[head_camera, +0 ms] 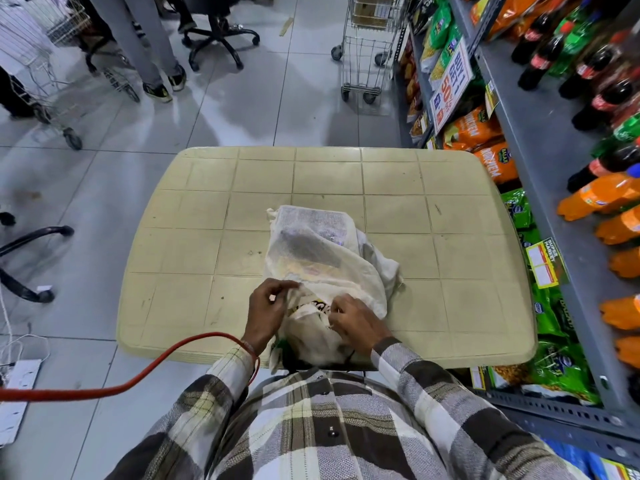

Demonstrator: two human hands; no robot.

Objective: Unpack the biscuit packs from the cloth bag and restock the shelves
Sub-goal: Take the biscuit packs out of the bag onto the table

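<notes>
A white cloth bag [322,251] lies on the beige plastic table [194,209], its mouth toward me at the near edge. Dark and yellow packs show faintly through the thin cloth. My left hand [265,311] pinches the left side of the bag's mouth. My right hand [356,322] pinches the right side of the mouth. A bit of black-and-yellow print [313,308] shows between my hands. The grey metal shelves [540,168] stand to the right of the table.
The shelves hold orange and green snack bags [485,140] and soft-drink bottles [595,195]. An empty wire trolley [367,46] stands beyond the table. At far left are a person's legs [145,46], another trolley [45,81] and an office chair base [221,39]. A red cable [138,375] runs from my left wrist.
</notes>
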